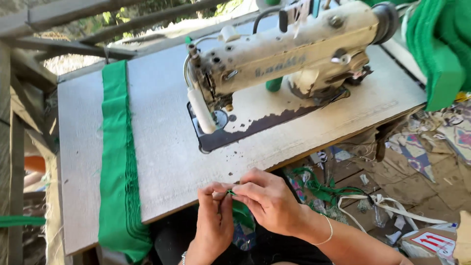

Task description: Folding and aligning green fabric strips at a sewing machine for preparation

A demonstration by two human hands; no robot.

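Small green fabric piece (230, 193): pinched at the table's near edge between fingertips of left hand (214, 223) and right hand (267, 198), both clamped on it. Best worked with short, taut pinches, edges aligned. Beyond: worn wooden table (162, 147), stacked green cloth strips (116, 157), cream sewing machine (284, 54).

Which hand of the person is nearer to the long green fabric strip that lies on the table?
Left. The left hand is just right of the green fabric strip, near its lower end. The right hand is farther right, beyond the left hand; both pinch a small green piece.
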